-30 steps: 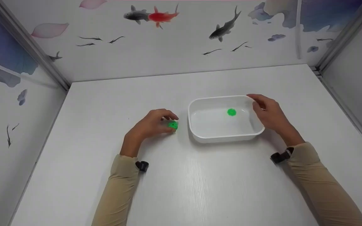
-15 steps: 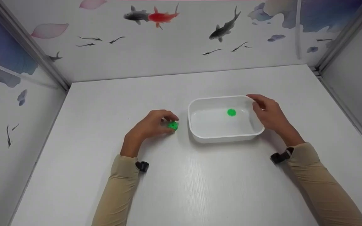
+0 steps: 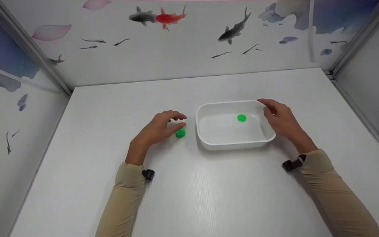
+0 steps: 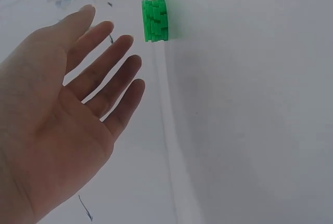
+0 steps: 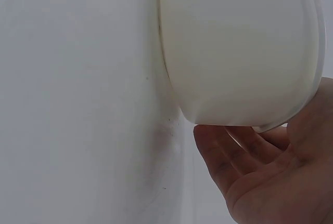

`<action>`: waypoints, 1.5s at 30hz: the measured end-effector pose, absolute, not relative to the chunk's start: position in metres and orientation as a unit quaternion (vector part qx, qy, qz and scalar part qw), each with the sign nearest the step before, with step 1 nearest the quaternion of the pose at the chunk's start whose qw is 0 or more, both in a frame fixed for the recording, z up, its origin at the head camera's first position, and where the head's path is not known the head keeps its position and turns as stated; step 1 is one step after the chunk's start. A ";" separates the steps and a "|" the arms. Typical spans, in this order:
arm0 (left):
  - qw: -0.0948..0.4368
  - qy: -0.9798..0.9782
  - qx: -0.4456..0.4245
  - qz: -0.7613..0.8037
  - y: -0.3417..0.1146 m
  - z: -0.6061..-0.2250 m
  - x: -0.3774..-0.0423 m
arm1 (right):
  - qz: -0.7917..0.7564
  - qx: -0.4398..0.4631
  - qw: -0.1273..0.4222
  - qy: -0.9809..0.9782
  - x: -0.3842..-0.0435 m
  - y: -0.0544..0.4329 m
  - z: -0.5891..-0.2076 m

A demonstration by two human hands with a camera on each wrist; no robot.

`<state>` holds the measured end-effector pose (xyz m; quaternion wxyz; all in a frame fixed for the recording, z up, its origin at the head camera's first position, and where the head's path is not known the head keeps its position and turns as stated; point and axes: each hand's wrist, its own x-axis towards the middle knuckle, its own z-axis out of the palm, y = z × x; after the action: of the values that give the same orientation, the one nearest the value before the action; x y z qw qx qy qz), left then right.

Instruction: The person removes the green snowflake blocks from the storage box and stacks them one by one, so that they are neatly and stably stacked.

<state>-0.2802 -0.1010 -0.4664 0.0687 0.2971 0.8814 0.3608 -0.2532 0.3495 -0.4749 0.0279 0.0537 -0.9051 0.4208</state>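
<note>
My left hand (image 3: 159, 127) hovers with spread fingers just above a small green round piece with a notched, brick-like side (image 3: 180, 133). The left wrist view has this green piece (image 4: 155, 20) resting on the table, apart from the relaxed fingers (image 4: 125, 99). At the right end of a white rectangular plastic basin (image 3: 206, 141), my right hand (image 3: 283, 120) grips the rim near the far corner. From the right wrist view, its fingers (image 5: 234, 156) lie against the outer wall of the basin (image 5: 239, 52); the thumb is hidden there. A second green, scalloped piece (image 3: 241, 118) lies inside the basin.
The white table (image 3: 183, 197) is bounded by a printed back panel (image 3: 189, 62) with painted fish. Side panels stand left (image 3: 18, 138) and right (image 3: 370, 92), joined by metal posts. Each wrist wears a small black camera.
My left thumb and fingers have spread and lifted off the green piece, leaving it on the table. The right hand and basin stay in place.
</note>
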 end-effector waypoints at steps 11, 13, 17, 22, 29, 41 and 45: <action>0.003 0.877 0.318 0.359 -0.086 -0.451 -0.276 | 0.420 0.062 0.034 -0.905 -0.253 0.350 -0.475; -0.006 0.874 0.327 0.360 -0.081 -0.449 -0.276 | 0.420 0.062 0.035 -0.905 -0.254 0.350 -0.475; -0.020 0.865 0.346 0.362 -0.070 -0.444 -0.275 | 0.422 0.063 0.034 -0.904 -0.254 0.349 -0.475; -0.034 0.851 0.372 0.370 -0.055 -0.439 -0.275 | 0.423 0.062 0.031 -0.904 -0.254 0.349 -0.475; -0.041 0.836 0.387 0.386 -0.029 -0.436 -0.275 | 0.424 0.059 0.027 -0.903 -0.255 0.348 -0.474; 0.016 0.819 0.404 0.408 0.016 -0.444 -0.280 | 0.429 0.055 0.030 -0.901 -0.254 0.348 -0.475; 0.038 0.812 0.408 0.415 0.028 -0.447 -0.283 | 0.431 0.051 0.029 -0.900 -0.254 0.348 -0.474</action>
<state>-0.2828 0.0280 -0.4466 0.0379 0.4078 0.8123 0.4152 -0.2537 0.3482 -0.4739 0.0295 0.0511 -0.9004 0.4311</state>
